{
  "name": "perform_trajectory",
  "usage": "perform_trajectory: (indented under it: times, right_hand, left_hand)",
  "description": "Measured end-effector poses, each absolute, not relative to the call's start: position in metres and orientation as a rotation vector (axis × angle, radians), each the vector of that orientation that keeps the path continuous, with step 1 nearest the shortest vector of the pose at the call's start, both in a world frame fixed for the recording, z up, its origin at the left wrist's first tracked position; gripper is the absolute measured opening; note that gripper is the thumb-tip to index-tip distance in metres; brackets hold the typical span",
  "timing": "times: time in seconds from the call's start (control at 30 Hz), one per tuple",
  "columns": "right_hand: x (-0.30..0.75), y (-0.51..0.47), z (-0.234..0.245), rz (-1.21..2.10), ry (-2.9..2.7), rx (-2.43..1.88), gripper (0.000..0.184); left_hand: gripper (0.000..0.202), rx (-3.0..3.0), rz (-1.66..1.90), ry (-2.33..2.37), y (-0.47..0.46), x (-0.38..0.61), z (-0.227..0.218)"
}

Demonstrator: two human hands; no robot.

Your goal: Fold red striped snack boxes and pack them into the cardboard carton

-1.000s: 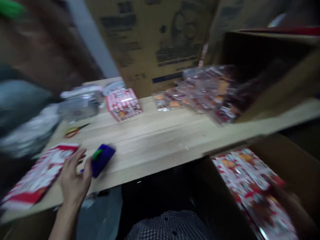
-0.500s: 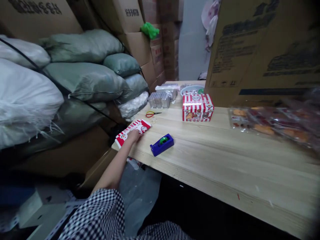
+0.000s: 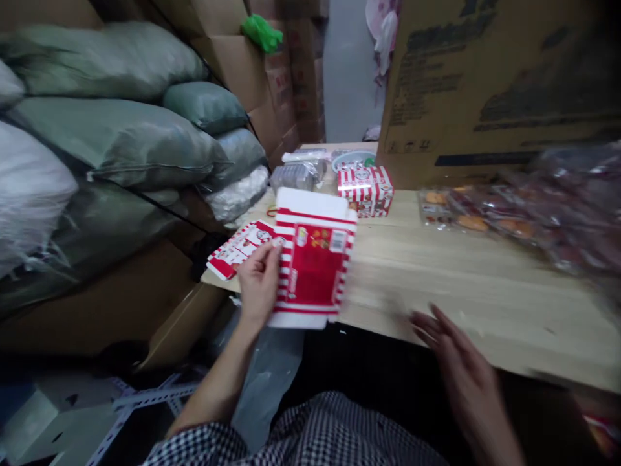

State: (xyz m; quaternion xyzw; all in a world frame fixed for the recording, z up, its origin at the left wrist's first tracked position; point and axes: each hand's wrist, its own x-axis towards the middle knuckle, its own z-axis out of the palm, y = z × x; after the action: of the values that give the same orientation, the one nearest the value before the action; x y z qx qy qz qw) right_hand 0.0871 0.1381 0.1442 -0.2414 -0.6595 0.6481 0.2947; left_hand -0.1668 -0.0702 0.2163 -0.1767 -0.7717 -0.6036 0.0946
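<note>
Fingers of the left hand pinch the left edge of a flat red-and-white carton, which stretches rightward from them; the forearm slants up. Well right of these fingertips, the blurred right hand reaches forward, fingers extended.

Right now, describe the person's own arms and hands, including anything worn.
The left sleeve is dark-and-white checked, matching the shirt, and leaves the left forearm bare. The left hand and right hand wear no gloves. No watch or bracelet shows, though the right hand is blurred; the right sleeve is indistinct.
</note>
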Motion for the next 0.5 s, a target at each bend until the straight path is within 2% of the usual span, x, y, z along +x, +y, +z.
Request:
perform_trajectory:
  times: [0.07, 0.2, 0.3, 0.43, 0.5]
  right_hand:
    - [0.066, 0.128, 0.124, 1.954, -1.697, -0.574, 0.052]
    - [0.048, 0.117, 0.102, 2.027, -1.605, -0.689, 0.046]
    - [0.059, 0.118, 0.1, 2.008, -1.513, -0.855, 0.047]
    - [0.073, 0.125, 0.092, 2.042, -1.403, -0.939, 0.047]
    - [0.074, 0.129, 0.087, 2.018, -1.419, -0.93, 0.046]
  left_hand:
    - [0.034, -0.513, -2.228, -2.362, -0.043, -0.128, 0.193]
    - [0.041, -0.421, -2.726, -2.414, -0.005, -0.075, 0.147]
    - [0.047, -0.47, -2.826, -2.431, 0.007, -0.056, 0.135]
    - [0.074, -0.677, -2.851, -2.494, 0.014, -0.043, 0.137]
    - [0.082, -0.766, -2.843, -2.508, 0.016, -0.038, 0.137]
